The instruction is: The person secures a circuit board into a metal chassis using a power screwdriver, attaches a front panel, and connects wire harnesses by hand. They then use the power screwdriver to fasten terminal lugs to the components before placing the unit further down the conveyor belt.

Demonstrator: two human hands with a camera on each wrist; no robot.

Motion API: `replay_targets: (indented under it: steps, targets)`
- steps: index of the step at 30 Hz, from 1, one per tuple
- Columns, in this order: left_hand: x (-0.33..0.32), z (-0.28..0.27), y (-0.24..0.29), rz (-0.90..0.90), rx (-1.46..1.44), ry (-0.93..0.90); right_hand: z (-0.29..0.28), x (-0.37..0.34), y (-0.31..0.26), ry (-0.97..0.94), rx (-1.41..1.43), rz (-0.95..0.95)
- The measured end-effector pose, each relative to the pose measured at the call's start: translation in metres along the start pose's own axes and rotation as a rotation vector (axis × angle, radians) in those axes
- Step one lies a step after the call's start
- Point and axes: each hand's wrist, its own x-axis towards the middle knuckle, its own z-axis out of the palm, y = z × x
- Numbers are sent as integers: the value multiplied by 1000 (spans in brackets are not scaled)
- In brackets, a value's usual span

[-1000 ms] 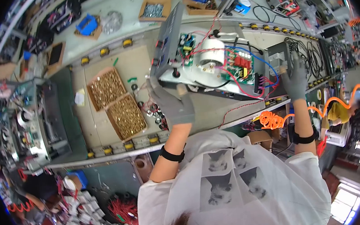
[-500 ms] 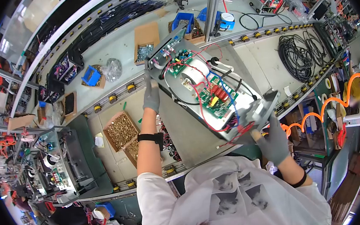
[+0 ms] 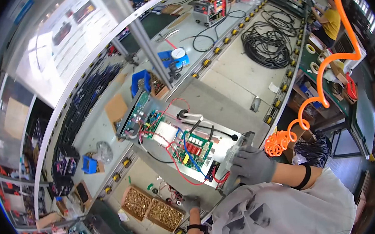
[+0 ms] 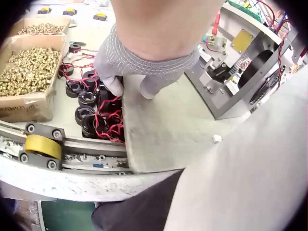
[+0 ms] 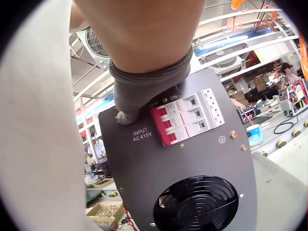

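An uncovered electrical power unit (image 3: pixel 171 132), with circuit boards and red and blue wires, lies on a grey board (image 3: pixel 156 164). My gloved right hand (image 3: pixel 253 164) grips the top edge of its rear panel (image 5: pixel 144 159); the thumb rests beside the red-and-white breaker (image 5: pixel 187 118), above a round fan grille. At the board's left edge is my gloved left hand (image 4: pixel 144 67), its thumb on the board and a finger down at the edge beside black ring-shaped parts with red wires (image 4: pixel 89 103). I cannot tell whether it grips the edge; the other fingers are hidden.
Two cardboard boxes (image 4: pixel 45 113) of brass fittings stand left of the ring parts. Coiled black cable (image 3: pixel 268 49) lies farther along the roller line. An orange spiral air hose (image 3: pixel 300 111) hangs at the right. Blue bins (image 3: pixel 142 81) sit across the line.
My right hand has moved onto the rear panel's top edge. My left hand has left the unit's front side and come down to the board's edge. The unit has turned, and the head view has swung right.
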Motion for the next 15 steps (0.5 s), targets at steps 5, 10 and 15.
replay_targets:
  steps: [5,10,15]
  targets:
    - [13,-7,23,425,276,-147,-20,-3,15,-16,78,75]
    - [8,-22,126,593,182,-278,-63,-14,57,-21,-42,348]
    - [18,3,214,900,82,-406,-69,-12,48,244,-81,480]
